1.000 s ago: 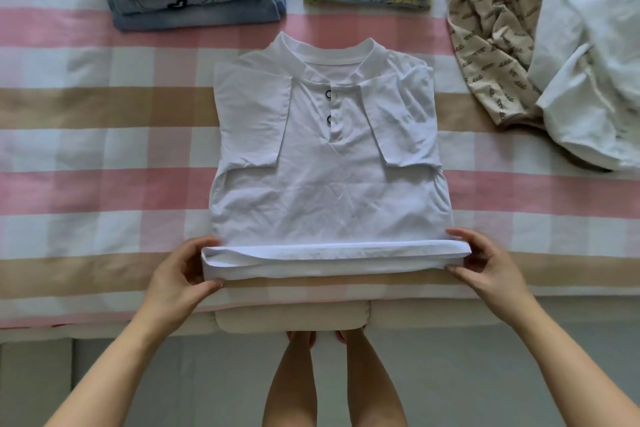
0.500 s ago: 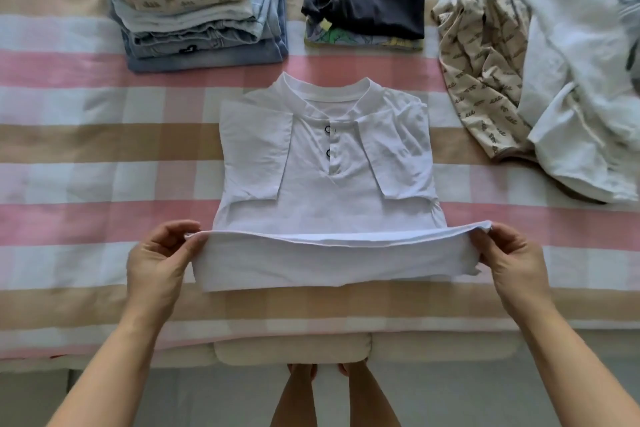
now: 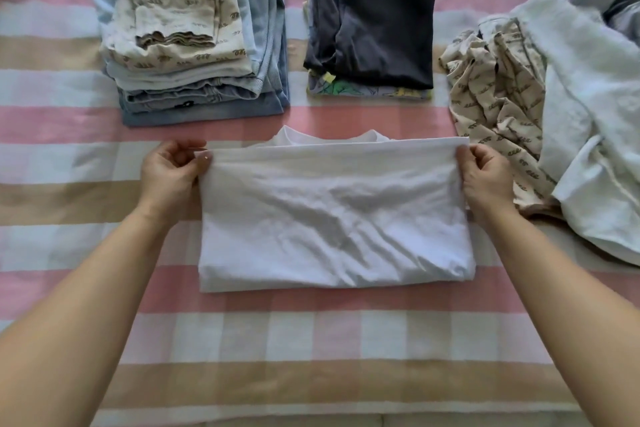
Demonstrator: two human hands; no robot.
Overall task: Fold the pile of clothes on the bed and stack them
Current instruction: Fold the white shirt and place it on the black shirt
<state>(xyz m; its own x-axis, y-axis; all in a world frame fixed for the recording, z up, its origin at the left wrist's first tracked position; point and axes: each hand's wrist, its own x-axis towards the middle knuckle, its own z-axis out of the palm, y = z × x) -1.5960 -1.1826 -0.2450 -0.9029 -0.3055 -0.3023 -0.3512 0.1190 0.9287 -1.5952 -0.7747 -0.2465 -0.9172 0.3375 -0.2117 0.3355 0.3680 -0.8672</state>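
Note:
A white shirt (image 3: 332,218) lies in the middle of the checked bed cover, its lower half folded up over the front so only the collar peeks out at the far edge. My left hand (image 3: 169,173) pinches the left corner of the folded hem. My right hand (image 3: 485,177) pinches the right corner. A stack of folded pale blue, denim and cream printed clothes (image 3: 187,38) stands at the back left. A smaller folded stack with a dark navy garment (image 3: 374,17) on top sits at the back centre.
An unfolded heap lies at the right: a cream printed garment (image 3: 495,104) and a white garment (image 3: 595,121) on top of it. The pink, white and tan checked bed cover (image 3: 311,340) stretches toward me to the bed's near edge.
Both hands lifted the shirt's bottom hem and carried it away from me over the front, covering the buttons and sleeves. The view tilted toward the stacks.

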